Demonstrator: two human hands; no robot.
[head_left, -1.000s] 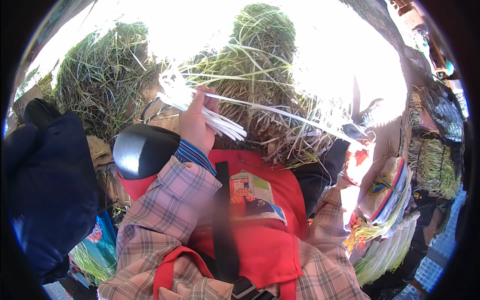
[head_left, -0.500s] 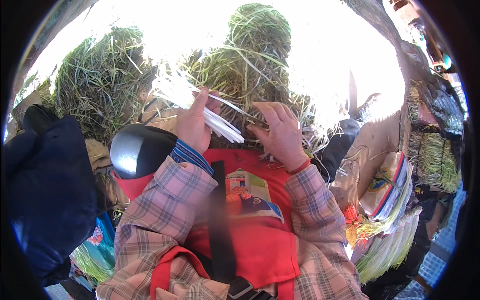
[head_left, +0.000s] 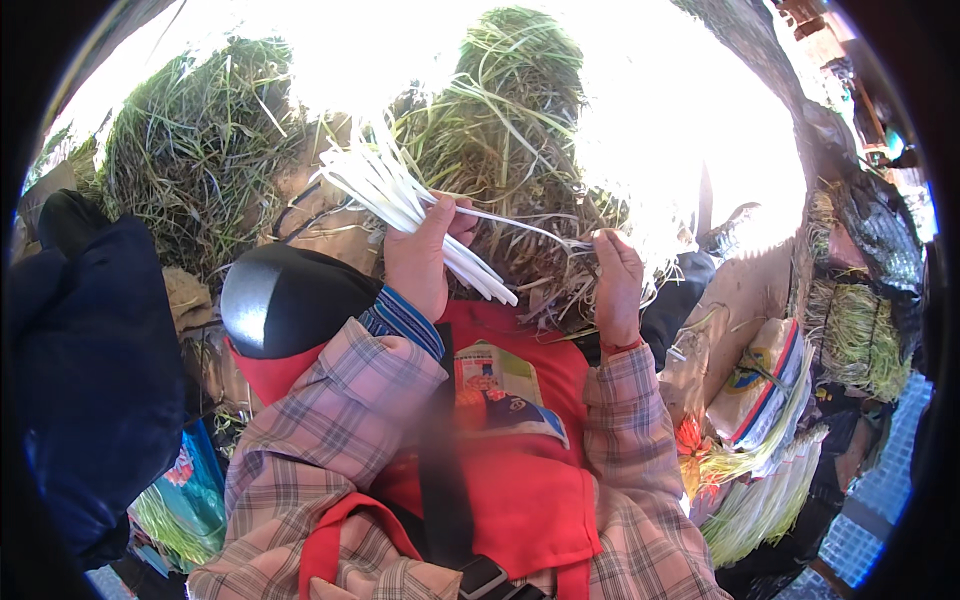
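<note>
We can't see mid of white stalks (head_left: 372,185) behind L hand (head_left: 417,265); strand (head_left: 505,219) tip by R hand (head_left: 617,287) too small; blk strap (head_left: 443,480) blurred; sleeves (head_left: 295,440) cut off @ btm.

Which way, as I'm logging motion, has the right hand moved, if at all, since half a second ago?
Yes: the right hand has moved rightward, judged against the tall grass pile.

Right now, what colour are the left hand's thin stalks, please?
The long thin stalks are white; see the head view.
</note>
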